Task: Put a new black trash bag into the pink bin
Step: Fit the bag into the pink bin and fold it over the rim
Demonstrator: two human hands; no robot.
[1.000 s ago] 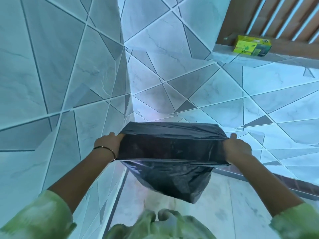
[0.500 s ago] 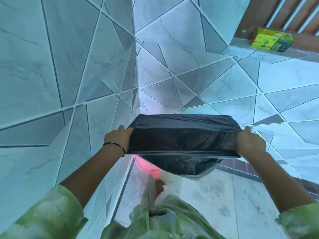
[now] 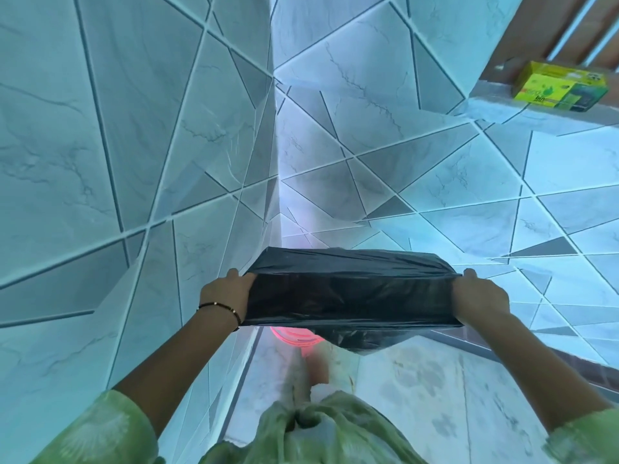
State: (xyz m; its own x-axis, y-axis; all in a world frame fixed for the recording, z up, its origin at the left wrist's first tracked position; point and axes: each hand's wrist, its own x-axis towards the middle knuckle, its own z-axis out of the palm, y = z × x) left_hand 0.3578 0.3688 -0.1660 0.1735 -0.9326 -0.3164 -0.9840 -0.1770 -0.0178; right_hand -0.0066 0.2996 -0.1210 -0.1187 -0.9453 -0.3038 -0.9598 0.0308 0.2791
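Above the pink bin (image 3: 294, 336), hands stretch the black trash bag (image 3: 348, 296) open

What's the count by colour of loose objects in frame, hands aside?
Black: 1, the trash bag, stretched open between the left hand and right hand
Pink: 1, the bin, mostly hidden under the bag
Yellow-green: 1, the box on the ledge
Total: 3

The pale marbled floor (image 3: 418, 390) carries the pink bin (image 3: 294, 336) at its far left corner where the tiled walls meet, while the tiled ledge (image 3: 485, 105) high at the far right holds a yellow-green box (image 3: 559, 87) lying flat on it.
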